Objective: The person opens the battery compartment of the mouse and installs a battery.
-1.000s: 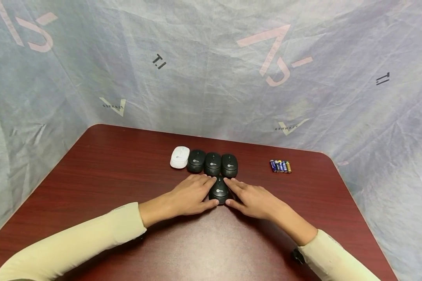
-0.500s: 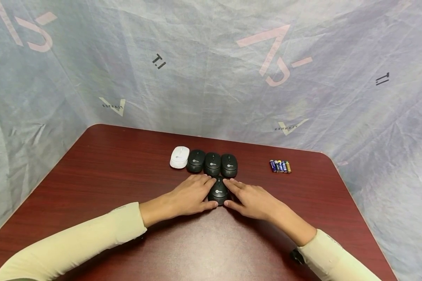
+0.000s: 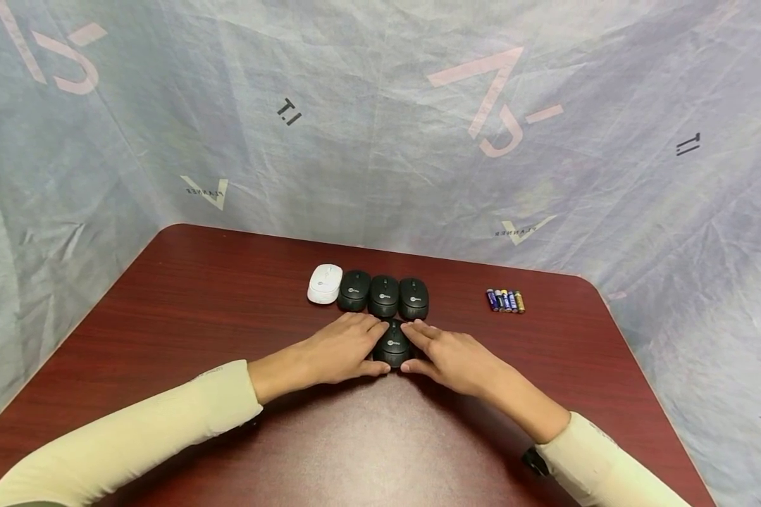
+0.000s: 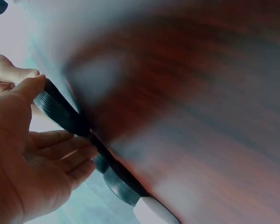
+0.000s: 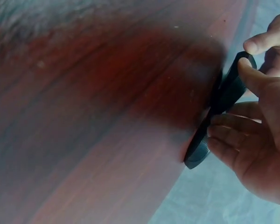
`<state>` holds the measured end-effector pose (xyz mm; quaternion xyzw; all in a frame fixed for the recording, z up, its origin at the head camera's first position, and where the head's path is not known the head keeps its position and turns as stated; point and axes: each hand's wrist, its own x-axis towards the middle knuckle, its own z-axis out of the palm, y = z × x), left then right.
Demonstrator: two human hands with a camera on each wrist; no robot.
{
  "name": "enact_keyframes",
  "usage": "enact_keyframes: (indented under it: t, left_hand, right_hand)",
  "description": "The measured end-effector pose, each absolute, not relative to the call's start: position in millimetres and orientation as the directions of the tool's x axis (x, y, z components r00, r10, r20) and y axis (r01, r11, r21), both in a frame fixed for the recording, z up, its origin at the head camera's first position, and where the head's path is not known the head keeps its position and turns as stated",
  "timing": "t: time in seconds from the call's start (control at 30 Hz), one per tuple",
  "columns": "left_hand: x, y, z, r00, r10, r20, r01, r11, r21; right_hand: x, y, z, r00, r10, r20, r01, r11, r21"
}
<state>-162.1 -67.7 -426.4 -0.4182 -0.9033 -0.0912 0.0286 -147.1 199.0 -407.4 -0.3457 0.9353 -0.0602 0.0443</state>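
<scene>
A black computer mouse (image 3: 393, 345) lies on the table just in front of a row of mice, with both hands around it. My left hand (image 3: 336, 352) holds its left side, thumb at the near end and fingertips at the far end. From the right, my right hand (image 3: 463, 362) holds it the same way, the two thumbs close together. In the left wrist view the left thumb touches the end of the mouse (image 4: 60, 109). The right wrist view shows the right thumb on that same end of the mouse (image 5: 231, 88).
Behind the held mouse, a white mouse (image 3: 325, 284) and three black mice (image 3: 354, 291) stand side by side in a row. Several batteries (image 3: 506, 301) lie together at the right on the reddish-brown table (image 3: 228, 282). A grey printed cloth (image 3: 368, 141) hangs behind the table.
The held mouse and both hands have shifted very slightly to the left relative to the row. The row of mice and the batteries stay where they were.
</scene>
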Motion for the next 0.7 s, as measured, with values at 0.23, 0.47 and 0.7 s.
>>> enact_keyframes:
  t: [0.23,0.47,0.7]
  left_hand:
    - [-164.0,-74.1,-423.2,-0.647,0.755,0.108,0.753,0.611,0.244]
    - [-169.2,-78.7,-424.2,-0.665,0.735,0.127,0.703,0.560,0.437]
    - [-171.0,-81.7,-423.5,-0.697,0.698,0.163,0.637,0.499,0.587]
  right_hand:
    - [-148.0,201.0,-405.5,-0.760,-0.650,-0.016,-0.622,0.734,-0.272]
    - [-155.1,202.3,-405.7,-0.733,-0.679,0.034,-0.625,0.653,-0.427]
    - [-160.0,205.0,-406.4,-0.738,-0.670,0.087,-0.591,0.578,-0.562]
